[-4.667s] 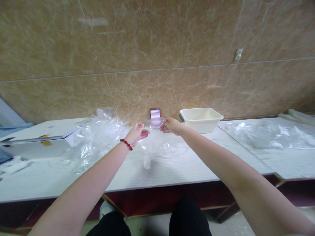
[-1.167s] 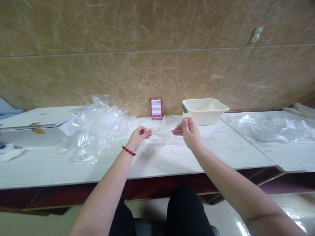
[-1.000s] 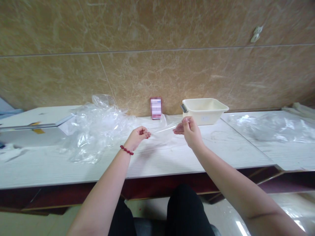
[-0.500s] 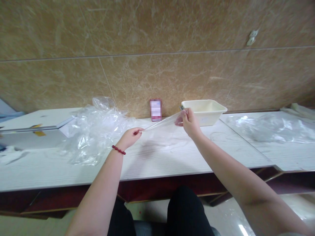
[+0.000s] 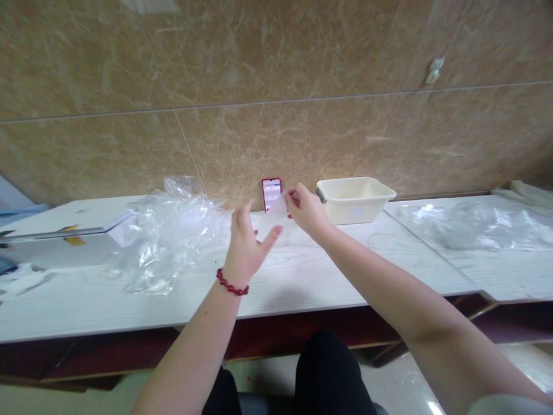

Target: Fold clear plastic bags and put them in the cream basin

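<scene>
The right hand (image 5: 305, 206) is pinching translucent plastic (image 5: 275, 214) over the table (image 5: 337, 271) near its back edge, the left hand (image 5: 247, 245) is hovering spread just beside it, and a phone (image 5: 272, 193) and a cream bin (image 5: 355, 208) are standing along that edge.

A white worktop (image 5: 341, 259) with a wood-grain surface is crossed toward its right by a diagonal seam (image 5: 432, 250). At its left a white box (image 5: 64, 253) is set down, with white scraps (image 5: 26, 282) scattered in front of it. The box's right end is overlapped by a crumpled heap of clear plastic (image 5: 168, 242). Along the rear edge, a red-edged phone (image 5: 271, 191) is propped upright and a cream bin (image 5: 356, 215) is placed to its right. Beyond the seam, more clear plastic sheeting (image 5: 479, 226) is laid.
</scene>
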Demonstrator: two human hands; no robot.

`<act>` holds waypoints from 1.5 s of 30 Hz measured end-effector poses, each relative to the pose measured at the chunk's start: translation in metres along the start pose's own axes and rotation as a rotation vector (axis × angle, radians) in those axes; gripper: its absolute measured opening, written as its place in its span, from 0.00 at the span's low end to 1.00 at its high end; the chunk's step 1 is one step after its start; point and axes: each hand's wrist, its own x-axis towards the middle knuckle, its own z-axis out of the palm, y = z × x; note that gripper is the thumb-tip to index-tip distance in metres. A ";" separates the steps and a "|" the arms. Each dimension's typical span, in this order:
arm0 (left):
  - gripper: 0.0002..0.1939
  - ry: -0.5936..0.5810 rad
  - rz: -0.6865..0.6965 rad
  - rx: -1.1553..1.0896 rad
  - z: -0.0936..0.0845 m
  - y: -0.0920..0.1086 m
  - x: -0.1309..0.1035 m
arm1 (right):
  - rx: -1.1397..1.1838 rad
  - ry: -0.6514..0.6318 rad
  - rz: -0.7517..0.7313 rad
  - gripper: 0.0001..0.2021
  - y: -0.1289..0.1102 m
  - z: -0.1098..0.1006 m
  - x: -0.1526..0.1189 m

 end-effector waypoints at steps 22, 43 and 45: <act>0.06 -0.341 -0.742 -0.704 -0.010 -0.034 0.067 | 0.388 -0.205 0.430 0.09 0.052 0.014 0.009; 0.06 -0.182 -0.021 -0.368 0.024 -0.066 0.075 | 0.061 0.157 0.016 0.09 0.113 0.056 0.035; 0.05 -0.187 0.038 -0.319 0.022 -0.071 0.064 | 0.029 0.130 -0.060 0.09 0.117 0.052 0.029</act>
